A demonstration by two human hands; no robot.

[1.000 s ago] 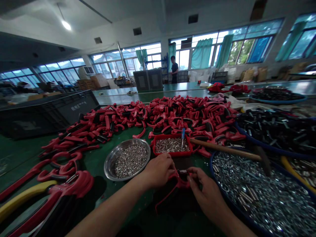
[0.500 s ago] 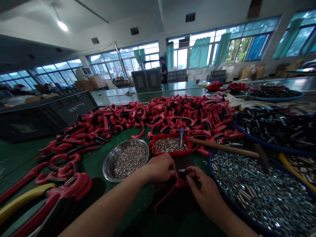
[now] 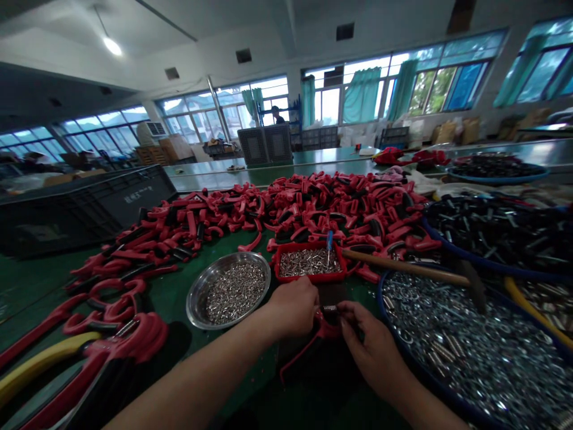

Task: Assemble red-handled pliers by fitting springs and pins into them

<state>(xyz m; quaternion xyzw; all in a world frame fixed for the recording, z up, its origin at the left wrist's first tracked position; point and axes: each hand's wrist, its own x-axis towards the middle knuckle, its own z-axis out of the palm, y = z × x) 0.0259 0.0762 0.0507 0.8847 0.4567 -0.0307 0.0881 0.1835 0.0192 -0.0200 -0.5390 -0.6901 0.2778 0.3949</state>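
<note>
Fingers curled down, my left hand (image 3: 298, 307) grips a red handle (image 3: 329, 331) with a black inlay, over a dark block in front of me. A short metal coil spring (image 3: 330, 309) lies crosswise at the handle's upper part, between my two hands. Thumb and fingers of my right hand (image 3: 371, 343) are closed at the spring's right end; the fingertips partly hide what they pinch. Just beyond stands a red tray (image 3: 311, 278) of small metal pins with a blue-handled screwdriver (image 3: 330, 240) in it. A steel bowl (image 3: 193, 303) of small metal parts is left of my left hand.
Red handles (image 3: 304, 203) are heaped across the table. A hammer (image 3: 412, 267) rests over a blue-rimmed basin (image 3: 381, 292) of metal parts at right. Nearer left lie red handles and a yellow one (image 3: 49, 361). A black crate (image 3: 129, 194) stands behind; a person (image 3: 277, 115) is far back.
My left hand has shifted slightly at the handle; my right hand and the spring stay nearly in place. The person in the background has moved left, behind the grey crates.
</note>
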